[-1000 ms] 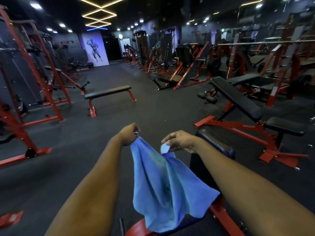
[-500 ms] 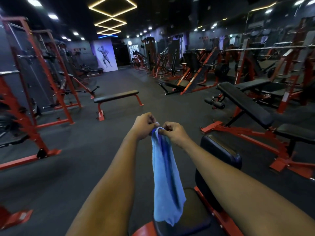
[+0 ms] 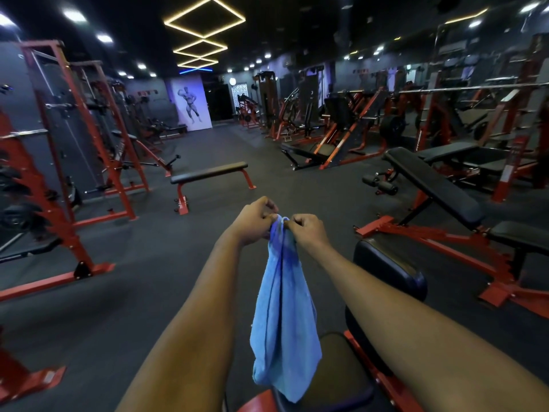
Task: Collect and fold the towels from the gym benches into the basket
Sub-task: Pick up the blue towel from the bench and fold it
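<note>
A blue towel (image 3: 283, 316) hangs straight down in a narrow fold in front of me. My left hand (image 3: 254, 220) and my right hand (image 3: 307, 228) pinch its top corners, side by side and almost touching. The towel's lower end dangles just above the seat of a black and red bench (image 3: 386, 272) right below me. No basket is in view.
A flat bench (image 3: 208, 173) stands on the dark floor ahead. An incline bench (image 3: 436, 185) on a red frame is to the right. Red racks (image 3: 74, 162) line the left side, and more machines (image 3: 332, 126) fill the far right.
My hands came together from about a hand's width apart, folding the spread towel into a narrow hanging strip, and lifted it off the bench. The view has tilted up slightly.
</note>
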`<state>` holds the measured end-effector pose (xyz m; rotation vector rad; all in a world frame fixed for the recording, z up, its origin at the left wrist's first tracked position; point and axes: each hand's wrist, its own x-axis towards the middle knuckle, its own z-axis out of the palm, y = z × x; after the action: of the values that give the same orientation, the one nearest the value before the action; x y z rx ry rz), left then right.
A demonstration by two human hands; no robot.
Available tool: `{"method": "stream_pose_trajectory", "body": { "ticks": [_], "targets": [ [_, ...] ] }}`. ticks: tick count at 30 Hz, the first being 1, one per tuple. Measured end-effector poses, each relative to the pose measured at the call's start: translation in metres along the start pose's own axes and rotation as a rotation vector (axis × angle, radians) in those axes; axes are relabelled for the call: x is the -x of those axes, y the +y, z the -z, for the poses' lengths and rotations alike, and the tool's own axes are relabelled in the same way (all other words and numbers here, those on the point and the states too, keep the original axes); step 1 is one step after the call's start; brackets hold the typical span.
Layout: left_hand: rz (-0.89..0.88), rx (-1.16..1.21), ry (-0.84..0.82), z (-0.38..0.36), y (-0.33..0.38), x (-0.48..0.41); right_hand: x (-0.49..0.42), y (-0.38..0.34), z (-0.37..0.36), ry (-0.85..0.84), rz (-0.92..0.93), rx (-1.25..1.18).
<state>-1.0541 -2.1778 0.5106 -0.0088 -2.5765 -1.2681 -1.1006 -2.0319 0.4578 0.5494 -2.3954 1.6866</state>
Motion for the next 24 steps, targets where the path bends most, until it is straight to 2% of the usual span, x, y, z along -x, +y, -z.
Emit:
{"method": "stream_pose_trajectory", "body": {
  "ticks": [4,11,17,20,24],
  "targets": [
    [-0.012,0.006,0.020,0.003,0.001,0.002,0.000,-0.001,0.001,0.034,-0.050,-0.038],
    [-0.007,0.018,0.037,-0.004,0.003,0.002,0.001,0.001,0.004,0.034,-0.024,-0.078],
    [0.031,0.110,-0.018,-0.009,0.005,0.002,-0.002,0.008,0.003,0.072,-0.034,-0.075],
    [0.018,0.076,-0.037,-0.009,0.005,0.003,-0.003,0.012,0.007,0.007,-0.020,-0.081],
    [-0.053,-0.120,0.030,-0.010,0.006,0.000,-0.006,0.021,0.009,-0.118,-0.033,-0.047]
  ]
}}
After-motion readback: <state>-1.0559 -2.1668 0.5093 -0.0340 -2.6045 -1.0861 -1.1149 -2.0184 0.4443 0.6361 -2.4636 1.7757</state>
